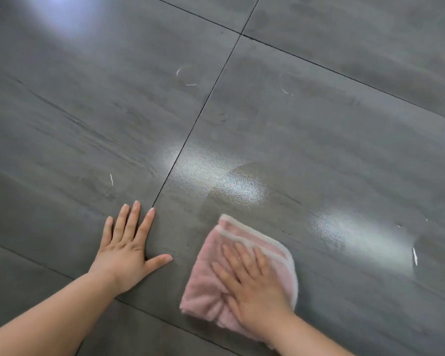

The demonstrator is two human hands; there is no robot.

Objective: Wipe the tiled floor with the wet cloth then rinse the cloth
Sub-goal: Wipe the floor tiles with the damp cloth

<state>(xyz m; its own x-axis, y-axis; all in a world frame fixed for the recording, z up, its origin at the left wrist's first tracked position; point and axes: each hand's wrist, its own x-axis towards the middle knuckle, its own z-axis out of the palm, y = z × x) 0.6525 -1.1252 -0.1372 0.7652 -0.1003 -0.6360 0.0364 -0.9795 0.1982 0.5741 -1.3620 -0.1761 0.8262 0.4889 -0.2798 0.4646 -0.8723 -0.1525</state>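
Down on the dark grey tiled floor [319,124], the left hand [129,250] lies flat just left of the long grout line [203,109]. Its fingers are straight and spread, holding nothing, and the forefinger's tip reaches the line. A small white scrap [111,179] lies further left of the line, beyond that hand. Right of the line sits the folded pink cloth [208,286], with the right hand [252,281] pressing on it, fingers straight and slightly blurred. Beyond the cloth, still right of the line, a wet patch [242,186] shines.
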